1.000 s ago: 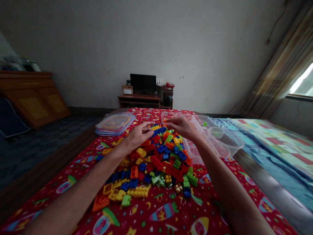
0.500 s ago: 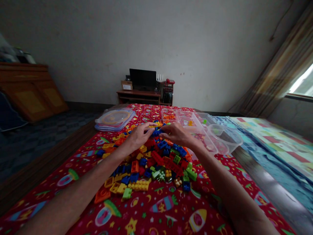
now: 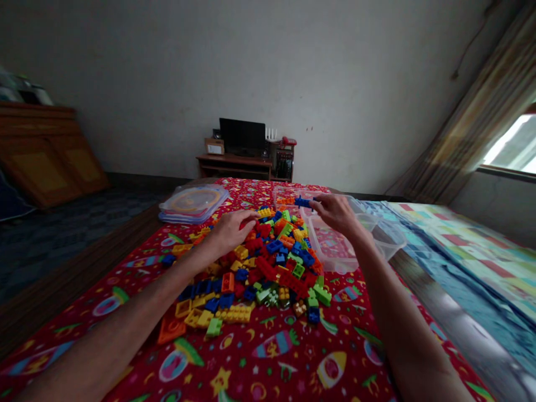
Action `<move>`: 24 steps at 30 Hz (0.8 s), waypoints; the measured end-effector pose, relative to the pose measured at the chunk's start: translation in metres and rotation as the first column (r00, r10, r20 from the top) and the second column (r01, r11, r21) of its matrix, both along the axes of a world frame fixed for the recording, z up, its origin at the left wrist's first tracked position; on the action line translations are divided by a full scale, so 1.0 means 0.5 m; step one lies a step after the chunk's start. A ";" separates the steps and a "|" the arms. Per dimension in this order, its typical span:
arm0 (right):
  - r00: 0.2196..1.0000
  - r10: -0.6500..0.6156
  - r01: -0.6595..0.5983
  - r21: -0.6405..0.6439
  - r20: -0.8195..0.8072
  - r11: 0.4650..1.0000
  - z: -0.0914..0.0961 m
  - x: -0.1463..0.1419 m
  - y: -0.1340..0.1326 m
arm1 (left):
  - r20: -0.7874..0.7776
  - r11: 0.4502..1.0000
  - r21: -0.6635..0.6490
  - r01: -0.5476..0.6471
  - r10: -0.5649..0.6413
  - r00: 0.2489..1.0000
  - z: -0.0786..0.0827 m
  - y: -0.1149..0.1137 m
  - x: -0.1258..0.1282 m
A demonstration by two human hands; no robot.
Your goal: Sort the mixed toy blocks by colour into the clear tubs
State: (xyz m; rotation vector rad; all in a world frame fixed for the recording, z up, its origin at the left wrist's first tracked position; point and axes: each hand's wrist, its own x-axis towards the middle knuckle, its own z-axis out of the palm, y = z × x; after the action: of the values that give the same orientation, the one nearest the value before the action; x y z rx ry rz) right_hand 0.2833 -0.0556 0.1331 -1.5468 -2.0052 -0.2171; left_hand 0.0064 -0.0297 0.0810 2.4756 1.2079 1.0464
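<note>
Near the back of a pile of plastic building bricks (image 3: 272,259), my left hand (image 3: 233,230) rests with its thumb and fingers apart. Something red shows in the gap; whether it is a brick or the cloth I cannot tell. My right hand (image 3: 337,213) pinches a blue building brick (image 3: 302,201) by its right end, above the clear plastic boxes. The far left box holds several orange bricks (image 3: 285,201). Red, blue, yellow, orange and green bricks lie loose and overlapping in the pile. A nearer clear plastic box (image 3: 335,263) stands just right of it.
A round clear tub (image 3: 396,245) stands right of the boxes. Stacked clear lids (image 3: 192,202) lie at the table's back left. The red patterned cloth (image 3: 247,365) covers the table. Beyond are a desk with a monitor (image 3: 243,137) and, at right, a bed (image 3: 473,245).
My right hand has moved right, carrying the blue brick from the pile to above the boxes. My left hand has parted from it and drawn slightly left.
</note>
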 end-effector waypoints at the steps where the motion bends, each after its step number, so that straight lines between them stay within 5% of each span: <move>1: 0.999 -0.040 0.040 -0.003 -0.001 0.999 0.002 0.016 0.003 | -0.048 1.000 0.031 -0.002 0.004 0.999 -0.002 0.002 -0.003; 7: 0.983 -0.181 0.178 -0.110 -0.018 0.978 0.011 0.081 0.008 | -0.226 0.995 0.049 0.082 -0.069 0.972 -0.035 0.022 -0.012; 24: 0.996 -0.067 0.051 -0.238 -0.057 0.970 -0.009 0.087 0.018 | -0.348 0.982 0.076 0.172 -0.135 0.928 -0.039 0.015 -0.010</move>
State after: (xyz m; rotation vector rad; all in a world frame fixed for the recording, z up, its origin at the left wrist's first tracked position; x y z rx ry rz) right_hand 0.3267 -0.0468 0.1284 -1.7380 -1.9932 0.0513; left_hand 0.0012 -0.0220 0.0613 2.8683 1.0401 0.6732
